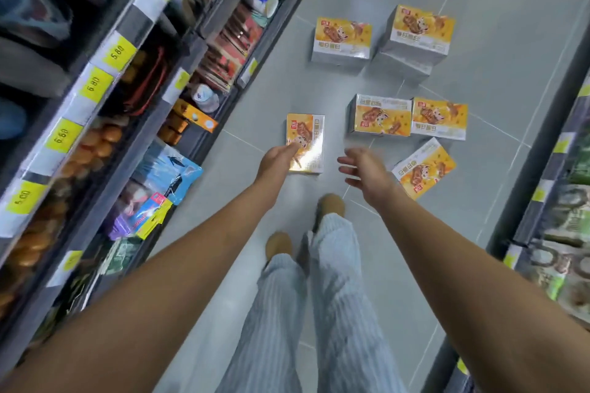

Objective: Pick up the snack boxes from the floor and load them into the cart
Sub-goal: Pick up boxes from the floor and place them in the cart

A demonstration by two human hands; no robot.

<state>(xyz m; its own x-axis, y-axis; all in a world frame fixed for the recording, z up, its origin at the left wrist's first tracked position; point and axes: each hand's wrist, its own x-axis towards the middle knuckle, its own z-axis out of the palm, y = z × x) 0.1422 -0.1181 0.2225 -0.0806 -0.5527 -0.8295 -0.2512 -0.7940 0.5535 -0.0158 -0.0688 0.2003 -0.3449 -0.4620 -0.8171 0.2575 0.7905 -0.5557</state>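
Note:
Several orange-and-silver snack boxes lie on the grey floor. The nearest snack box [308,140] lies flat just ahead of my feet. My left hand [277,160] reaches down to it, with fingertips resting over its left edge; no grip shows. My right hand [364,171] hovers to the right of that box with fingers spread, holding nothing. More boxes lie beyond: one tilted box [424,169] by my right wrist, a pair [380,115] [440,118] side by side, a single box [342,38], and a stacked box [419,30] farther off. No cart is in view.
A shelf unit [134,124] with yellow price tags and packaged goods lines the aisle on the left. Another shelf [549,201] borders the right. My feet in tan slippers [332,205] stand on the floor tiles [498,3] just behind the nearest box.

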